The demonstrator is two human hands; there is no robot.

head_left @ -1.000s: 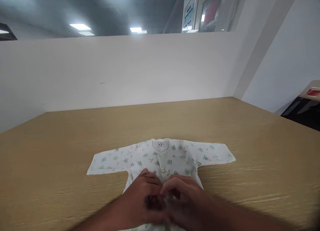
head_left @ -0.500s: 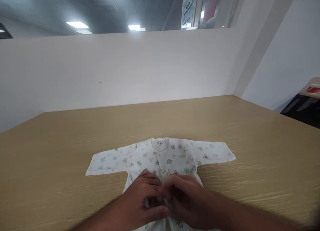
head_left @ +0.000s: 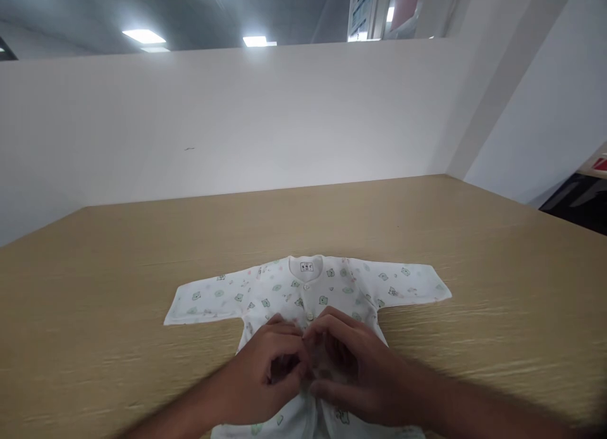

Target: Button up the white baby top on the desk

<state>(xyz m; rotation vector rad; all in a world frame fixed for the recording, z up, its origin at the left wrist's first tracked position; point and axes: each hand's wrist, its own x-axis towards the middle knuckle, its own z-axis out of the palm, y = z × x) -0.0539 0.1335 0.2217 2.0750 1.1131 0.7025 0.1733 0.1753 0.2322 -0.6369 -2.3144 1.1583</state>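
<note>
While a white partition (head_left: 237, 123) is standing behind the wood-coloured surface (head_left: 95, 274), a white long-sleeved shirt (head_left: 284, 281) is lying on it, front up, at the near middle, its neckline pointing away from the person. At the left, one sleeve (head_left: 203, 303) is stretching outward, spread flat and showing a scattered print in green and grey. Next along, the left hand (head_left: 256, 379) is resting over the shirt's front. Its fingers (head_left: 288, 343) are bending toward the thumb, and a dark hollow is showing between; whether they are grasping cloth, I cannot tell. In the middle, a printed label (head_left: 306, 267) is showing inside the neckline, and a pale button (head_left: 310, 316) is sitting lower down on the front opening, just beyond the hands. Right beside it, the right hand (head_left: 377, 369) is facing the left one, also over the shirt. Its fingers are arching above a thumb that is standing apart from them; blur and shadow are hiding whether any cloth is caught there, so I cannot tell. Farther right, the other sleeve (head_left: 405, 284) is lying flat. At the right edge, a dark object (head_left: 581, 198) is showing past the surface.
</note>
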